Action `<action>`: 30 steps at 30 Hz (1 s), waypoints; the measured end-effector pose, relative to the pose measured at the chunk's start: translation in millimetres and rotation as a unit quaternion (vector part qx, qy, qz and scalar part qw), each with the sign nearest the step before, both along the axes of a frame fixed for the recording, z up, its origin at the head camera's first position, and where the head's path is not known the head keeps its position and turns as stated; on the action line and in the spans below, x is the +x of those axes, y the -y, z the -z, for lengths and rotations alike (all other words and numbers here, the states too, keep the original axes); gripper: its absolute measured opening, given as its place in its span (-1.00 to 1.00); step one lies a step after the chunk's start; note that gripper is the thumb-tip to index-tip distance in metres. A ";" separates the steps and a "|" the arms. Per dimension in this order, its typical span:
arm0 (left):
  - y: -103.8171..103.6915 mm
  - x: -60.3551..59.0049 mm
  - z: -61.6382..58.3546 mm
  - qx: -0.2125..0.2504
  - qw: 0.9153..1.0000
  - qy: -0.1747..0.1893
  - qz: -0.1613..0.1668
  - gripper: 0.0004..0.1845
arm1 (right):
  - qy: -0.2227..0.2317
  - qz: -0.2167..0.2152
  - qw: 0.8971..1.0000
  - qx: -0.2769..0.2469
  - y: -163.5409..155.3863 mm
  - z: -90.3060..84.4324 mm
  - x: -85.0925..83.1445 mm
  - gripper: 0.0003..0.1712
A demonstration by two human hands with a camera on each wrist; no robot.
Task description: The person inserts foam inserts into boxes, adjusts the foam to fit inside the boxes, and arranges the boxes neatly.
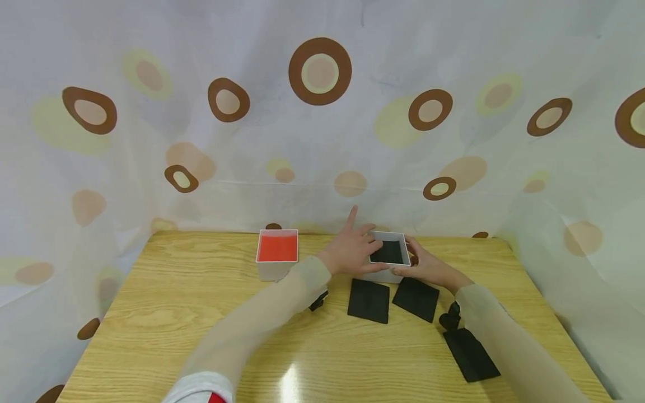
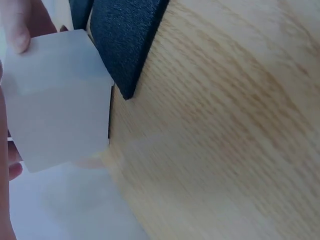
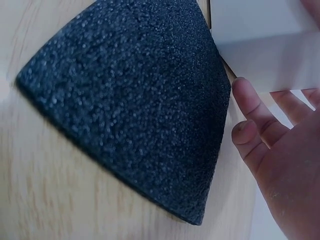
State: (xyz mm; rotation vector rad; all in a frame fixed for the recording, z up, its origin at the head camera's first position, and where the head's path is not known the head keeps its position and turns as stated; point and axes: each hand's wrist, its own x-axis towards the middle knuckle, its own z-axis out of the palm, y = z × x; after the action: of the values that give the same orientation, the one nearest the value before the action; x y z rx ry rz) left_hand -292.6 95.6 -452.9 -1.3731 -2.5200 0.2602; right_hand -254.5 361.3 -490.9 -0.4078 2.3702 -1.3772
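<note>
Nearest the desk's (image 1: 166, 313) front edge, toward its right corner, lies a black foam square (image 1: 471, 354). Two more foam squares (image 1: 369, 300) (image 1: 415, 298) lie side by side at mid-desk, just before a white box (image 1: 388, 254) with a dark interior. Left hand (image 1: 351, 251) grips the box's left wall, forefinger extended. Right hand (image 1: 427, 264) grasps its right wall. A second white box (image 1: 277, 253), red inside, stands near the rear edge, left of the first.
</note>
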 end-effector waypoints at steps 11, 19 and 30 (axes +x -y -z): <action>1.2 2.5 -6.1 0.009 0.999 0.046 -0.013 -0.27 | 0.002 0.000 1.000 0.002 3.5 -2.5 -0.5 0.17; 11.7 11.0 -1.5 0.075 0.995 0.037 0.044 -0.50 | 0.004 -0.002 1.000 -0.012 0.9 -0.9 0.1 0.15; 31.1 52.6 7.3 0.305 0.930 0.199 0.046 -0.53 | -0.024 -0.003 1.000 0.008 4.2 -1.4 0.3 0.14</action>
State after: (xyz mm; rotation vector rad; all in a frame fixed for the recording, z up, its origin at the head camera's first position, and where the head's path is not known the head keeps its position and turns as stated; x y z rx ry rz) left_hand -240.0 64.6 -460.2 -1.3559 -2.4827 -0.8346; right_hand -254.2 357.1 -489.5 -0.4479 2.4148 -1.3606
